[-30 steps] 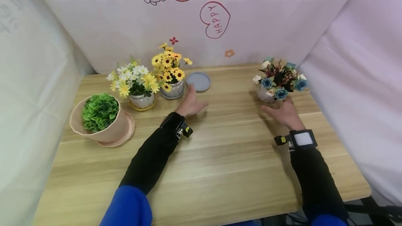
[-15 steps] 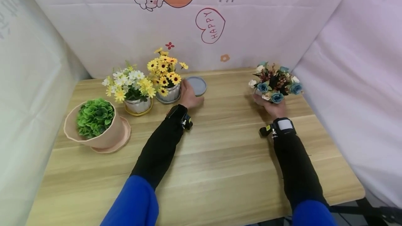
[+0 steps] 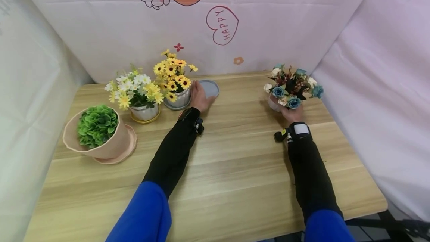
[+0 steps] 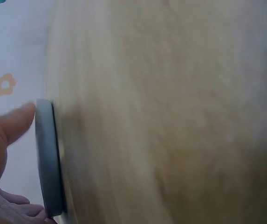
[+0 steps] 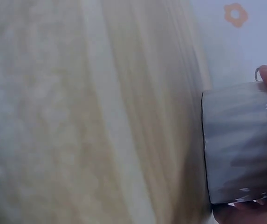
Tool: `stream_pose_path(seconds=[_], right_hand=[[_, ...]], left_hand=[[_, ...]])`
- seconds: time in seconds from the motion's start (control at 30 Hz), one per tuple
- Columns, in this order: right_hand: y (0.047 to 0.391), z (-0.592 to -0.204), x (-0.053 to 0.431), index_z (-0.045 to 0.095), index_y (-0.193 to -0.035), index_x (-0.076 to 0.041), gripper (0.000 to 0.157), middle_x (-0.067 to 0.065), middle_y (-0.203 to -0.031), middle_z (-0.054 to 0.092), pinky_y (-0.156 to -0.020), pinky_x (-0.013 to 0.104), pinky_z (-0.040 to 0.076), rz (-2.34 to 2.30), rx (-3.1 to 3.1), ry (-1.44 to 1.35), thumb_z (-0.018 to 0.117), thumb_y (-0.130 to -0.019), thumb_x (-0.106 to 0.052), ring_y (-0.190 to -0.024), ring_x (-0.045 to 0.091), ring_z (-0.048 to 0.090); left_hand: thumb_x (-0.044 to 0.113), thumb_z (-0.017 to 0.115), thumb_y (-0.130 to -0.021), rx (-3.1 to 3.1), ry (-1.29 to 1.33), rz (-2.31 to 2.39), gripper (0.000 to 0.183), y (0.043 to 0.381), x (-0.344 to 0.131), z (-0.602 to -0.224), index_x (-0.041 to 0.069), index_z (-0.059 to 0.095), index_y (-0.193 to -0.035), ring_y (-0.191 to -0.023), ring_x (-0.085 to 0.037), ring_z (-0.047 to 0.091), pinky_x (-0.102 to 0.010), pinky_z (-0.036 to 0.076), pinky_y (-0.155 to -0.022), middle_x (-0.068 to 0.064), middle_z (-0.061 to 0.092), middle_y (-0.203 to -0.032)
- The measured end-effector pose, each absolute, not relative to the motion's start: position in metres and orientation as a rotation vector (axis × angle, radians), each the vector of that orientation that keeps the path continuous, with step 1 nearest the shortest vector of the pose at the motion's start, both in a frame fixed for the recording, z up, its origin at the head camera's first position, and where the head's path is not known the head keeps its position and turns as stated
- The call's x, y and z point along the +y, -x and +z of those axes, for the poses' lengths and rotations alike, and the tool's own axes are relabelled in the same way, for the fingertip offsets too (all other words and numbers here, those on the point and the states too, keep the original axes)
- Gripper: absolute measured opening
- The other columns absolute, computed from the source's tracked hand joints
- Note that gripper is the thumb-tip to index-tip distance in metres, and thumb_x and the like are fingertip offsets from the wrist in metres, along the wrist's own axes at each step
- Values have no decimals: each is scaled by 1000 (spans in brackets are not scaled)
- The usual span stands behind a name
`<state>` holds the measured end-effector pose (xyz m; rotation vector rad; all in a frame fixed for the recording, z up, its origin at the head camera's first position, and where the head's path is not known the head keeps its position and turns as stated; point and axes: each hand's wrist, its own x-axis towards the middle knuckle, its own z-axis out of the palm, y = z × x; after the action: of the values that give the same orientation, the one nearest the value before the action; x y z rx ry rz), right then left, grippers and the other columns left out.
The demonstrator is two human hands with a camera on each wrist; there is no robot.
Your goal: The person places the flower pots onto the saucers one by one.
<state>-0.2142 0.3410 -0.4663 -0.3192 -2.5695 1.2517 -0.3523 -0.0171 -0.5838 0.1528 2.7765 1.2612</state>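
Note:
In the head view, my left hand (image 3: 199, 98) spans a round blue-grey saucer (image 3: 211, 87), fingers at its left rim and thumb at its front right. The left wrist view has the saucer (image 4: 48, 158) edge-on, thumb tip at one end and fingertips at the other. At the back right, my right hand (image 3: 291, 112) grips a whitish flowerpot (image 3: 273, 104) of artificial blue and cream flowers (image 3: 293, 85). In the right wrist view, its thumb is at the rim of the pot (image 5: 240, 144), with fingers on the opposite side. Foliage and blooms partly hide this hand from above.
Left of the saucer stand a pot of yellow flowers (image 3: 178, 99) on a grey saucer, a pot of white and yellow flowers (image 3: 144, 112), and a pink planter (image 3: 107, 146) with a green plant. A white printed cloth (image 3: 268, 29) hangs behind the wooden table (image 3: 242, 167).
My right hand has moved in from the front to grip the blue-flower pot. My left hand has swung upward beside the yellow-flower pot, its thumb now at the saucer's rim. The view has shifted slightly.

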Motion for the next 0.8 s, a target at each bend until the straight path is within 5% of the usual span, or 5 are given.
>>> stream_pose_path(seconds=[0.17, 0.5, 0.8], right_hand=[[214, -466, 340, 46, -154, 2, 76, 25, -153, 55, -125, 49, 39, 1267, -2564, 306, 79, -90, -18, -144, 38, 51], [217, -461, 340, 31, -165, -7, 96, 18, -164, 46, -129, 48, 35, 1337, -2584, 358, 84, -89, -32, -152, 34, 44], [216, -464, 342, 34, -163, -4, 90, 21, -161, 49, -127, 49, 37, 1308, -2576, 285, 83, -89, -21, -150, 36, 46]], left_hand=[[27, 70, -103, 2685, -102, 1279, 99, 300, -21, -496, -6, 1, -166, -165, -42, 0, -49, 8, -137, -30, 2, -175], [29, 69, -104, 2726, -119, 1195, 93, 288, -22, -480, -3, 9, -166, -164, -39, 13, -45, 23, -134, -27, 16, -173], [33, 74, -100, 2730, -172, 1139, 96, 282, -25, -480, -5, 13, -165, -160, -41, 24, -47, 27, -132, -27, 23, -171]])
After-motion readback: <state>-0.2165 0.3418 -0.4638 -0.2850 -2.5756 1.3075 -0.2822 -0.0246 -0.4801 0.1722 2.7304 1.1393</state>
